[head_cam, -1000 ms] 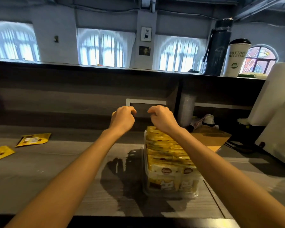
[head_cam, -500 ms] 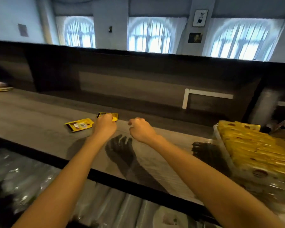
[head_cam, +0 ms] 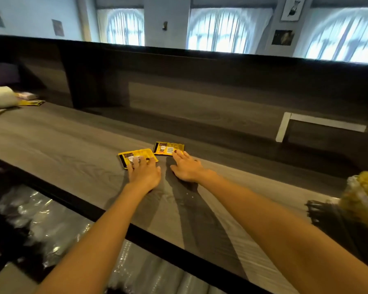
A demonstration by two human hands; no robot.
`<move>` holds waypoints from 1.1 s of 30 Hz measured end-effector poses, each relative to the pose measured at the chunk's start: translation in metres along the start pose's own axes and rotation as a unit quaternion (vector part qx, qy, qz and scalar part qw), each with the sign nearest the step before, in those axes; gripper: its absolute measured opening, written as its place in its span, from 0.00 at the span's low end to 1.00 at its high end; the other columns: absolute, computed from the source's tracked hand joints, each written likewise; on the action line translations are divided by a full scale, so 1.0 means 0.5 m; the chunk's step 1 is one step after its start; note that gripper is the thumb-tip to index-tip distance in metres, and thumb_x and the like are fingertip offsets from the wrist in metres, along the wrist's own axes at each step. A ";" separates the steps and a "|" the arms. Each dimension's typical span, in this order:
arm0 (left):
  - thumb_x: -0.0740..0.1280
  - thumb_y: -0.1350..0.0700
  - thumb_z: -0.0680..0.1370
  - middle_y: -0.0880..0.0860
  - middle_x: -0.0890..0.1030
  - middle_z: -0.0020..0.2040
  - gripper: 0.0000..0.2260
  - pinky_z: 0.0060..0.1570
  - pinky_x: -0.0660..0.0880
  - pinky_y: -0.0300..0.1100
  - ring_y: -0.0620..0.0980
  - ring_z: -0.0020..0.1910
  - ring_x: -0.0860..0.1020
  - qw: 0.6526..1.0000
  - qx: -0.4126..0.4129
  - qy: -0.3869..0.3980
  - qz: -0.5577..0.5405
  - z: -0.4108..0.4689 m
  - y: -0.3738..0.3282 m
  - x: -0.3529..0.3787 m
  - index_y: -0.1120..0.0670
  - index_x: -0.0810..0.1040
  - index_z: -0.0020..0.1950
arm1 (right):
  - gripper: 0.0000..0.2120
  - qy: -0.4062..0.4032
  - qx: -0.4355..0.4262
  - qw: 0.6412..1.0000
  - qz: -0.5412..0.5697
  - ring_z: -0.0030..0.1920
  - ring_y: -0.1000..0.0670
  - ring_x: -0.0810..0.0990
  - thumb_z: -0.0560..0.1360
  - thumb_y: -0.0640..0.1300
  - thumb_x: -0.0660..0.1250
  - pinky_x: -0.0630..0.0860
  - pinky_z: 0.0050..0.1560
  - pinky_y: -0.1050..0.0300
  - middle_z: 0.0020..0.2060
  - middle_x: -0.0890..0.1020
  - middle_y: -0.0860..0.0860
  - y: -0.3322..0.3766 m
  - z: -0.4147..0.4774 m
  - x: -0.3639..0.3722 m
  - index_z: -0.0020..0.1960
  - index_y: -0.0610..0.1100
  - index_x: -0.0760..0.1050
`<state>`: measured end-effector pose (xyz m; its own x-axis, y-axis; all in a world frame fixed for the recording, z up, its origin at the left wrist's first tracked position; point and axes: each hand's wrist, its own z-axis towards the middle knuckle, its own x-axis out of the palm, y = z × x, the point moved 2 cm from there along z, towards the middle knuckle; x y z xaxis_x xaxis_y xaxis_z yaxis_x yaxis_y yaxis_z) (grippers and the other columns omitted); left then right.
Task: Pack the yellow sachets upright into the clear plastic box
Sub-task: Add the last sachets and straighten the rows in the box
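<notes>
A long grey wood-grain counter (head_cam: 51, 141) runs across the frame, backed by a dark panel (head_cam: 200, 81), with 3 arched windows (head_cam: 221, 28) glowing behind it. Crinkled clear plastic film (head_cam: 40, 213) lies below the counter's near edge.

At the far right edge, 1 clear plastic box (head_cam: 363, 200) stands on the counter, stuffed with yellow sachets. It is too blurred for a count and sits well apart from both hands.

A person's 2 bare arms reach forward to mid-counter. The left hand (head_cam: 143, 175) lies palm down, its straight fingers resting flat on the near half of the left sachet (head_cam: 140, 154), which lies flat on the wood. The right hand (head_cam: 187, 168) is also palm down with fingers extended and slightly apart, its fingertips touching the near right corner of the right sachet (head_cam: 168, 148). That sachet lies flat just beyond the hand. Neither hand curls round or pinches anything. The 2 loose sachets sit just beside each other, the right one slightly farther back.

A white bracket (head_cam: 319, 124) is fixed to the panel at right. At the far left, 1 white bundle (head_cam: 0, 98) rests with 1 yellow packet (head_cam: 32, 102) beside it. On the wall between the windows hang 2 pictures (head_cam: 292, 8).
</notes>
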<state>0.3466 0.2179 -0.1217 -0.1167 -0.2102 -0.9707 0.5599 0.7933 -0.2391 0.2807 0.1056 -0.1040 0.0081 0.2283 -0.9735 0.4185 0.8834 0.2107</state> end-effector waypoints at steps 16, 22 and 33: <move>0.56 0.57 0.80 0.59 0.73 0.66 0.15 0.60 0.67 0.49 0.61 0.65 0.69 0.986 0.168 0.003 -0.012 -0.073 -0.157 -0.001 0.57 0.73 0.65 | 0.15 -0.129 0.075 0.986 -0.079 0.60 0.36 0.75 0.76 0.41 0.58 0.72 0.56 0.50 0.60 0.75 0.37 -0.109 -0.171 -0.062 0.56 0.34 0.75; 0.62 0.43 0.76 0.59 0.68 0.70 0.28 0.67 0.62 0.48 0.59 0.70 0.64 0.994 0.096 -0.031 -0.050 -0.118 -0.214 -0.007 0.57 0.65 0.71 | 0.28 -0.110 0.141 0.984 -0.014 0.73 0.38 0.58 0.75 0.57 0.60 0.62 0.69 0.42 0.73 0.61 0.42 -0.186 -0.230 -0.061 0.70 0.43 0.66; 0.58 0.62 0.77 0.63 0.75 0.60 0.11 0.56 0.71 0.50 0.63 0.60 0.72 0.985 0.172 0.001 -0.007 -0.166 -0.249 -0.035 0.61 0.73 0.58 | 0.18 -0.066 0.046 0.986 -0.145 0.62 0.38 0.75 0.79 0.45 0.58 0.72 0.57 0.48 0.62 0.75 0.39 -0.193 -0.290 -0.076 0.65 0.37 0.68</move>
<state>0.2106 0.1702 -0.0769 -0.1266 -0.2183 -0.9676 0.8033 0.5498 -0.2292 0.1084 0.0709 -0.0745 -0.0080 -0.0882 -0.9961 0.5010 0.8617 -0.0804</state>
